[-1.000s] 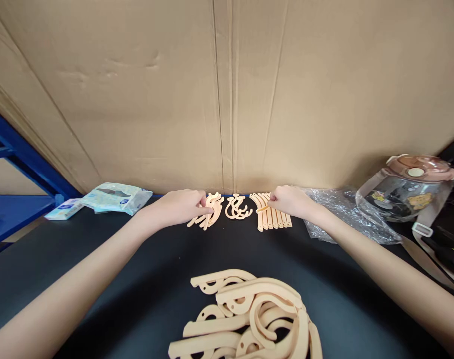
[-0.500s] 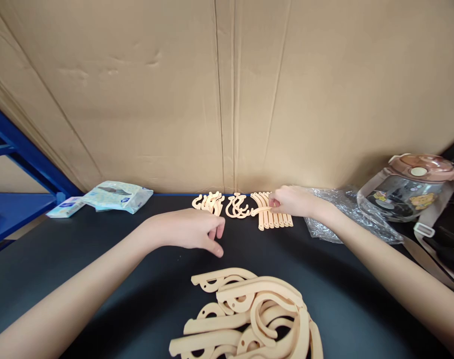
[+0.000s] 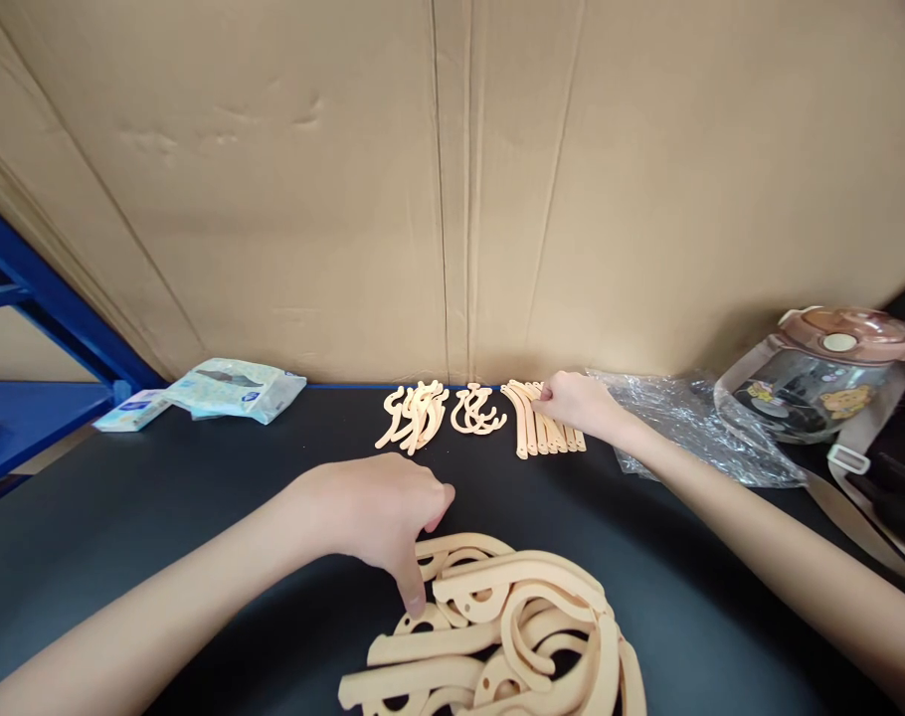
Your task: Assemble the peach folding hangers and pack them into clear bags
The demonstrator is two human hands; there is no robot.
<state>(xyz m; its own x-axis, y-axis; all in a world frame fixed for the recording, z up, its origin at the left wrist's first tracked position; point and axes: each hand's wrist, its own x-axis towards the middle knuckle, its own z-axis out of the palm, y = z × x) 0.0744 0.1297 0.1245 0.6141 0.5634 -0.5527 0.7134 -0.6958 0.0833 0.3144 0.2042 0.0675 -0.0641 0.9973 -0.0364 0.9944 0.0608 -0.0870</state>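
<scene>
A loose pile of large beige curved pieces (image 3: 512,636) lies on the black table (image 3: 236,497) close to me. My left hand (image 3: 382,517) reaches down onto the pile's left edge, fingers curled, one fingertip touching a piece. At the table's far edge lie three small groups: hooked pieces (image 3: 412,413), curly pieces (image 3: 478,410) and a row of straight strips (image 3: 531,428). My right hand (image 3: 576,403) rests on the strips, fingers pressed onto their upper ends.
A cardboard wall (image 3: 452,179) stands behind the table. A tissue pack (image 3: 233,390) and a small box (image 3: 128,410) lie at the far left by a blue rack (image 3: 42,318). Crumpled clear plastic (image 3: 683,428) and a lidded bottle (image 3: 817,373) lie at the right.
My left hand left the hooked pieces at the far edge and came back toward me onto the big pile. My right hand stayed on the strips, pressing them together.
</scene>
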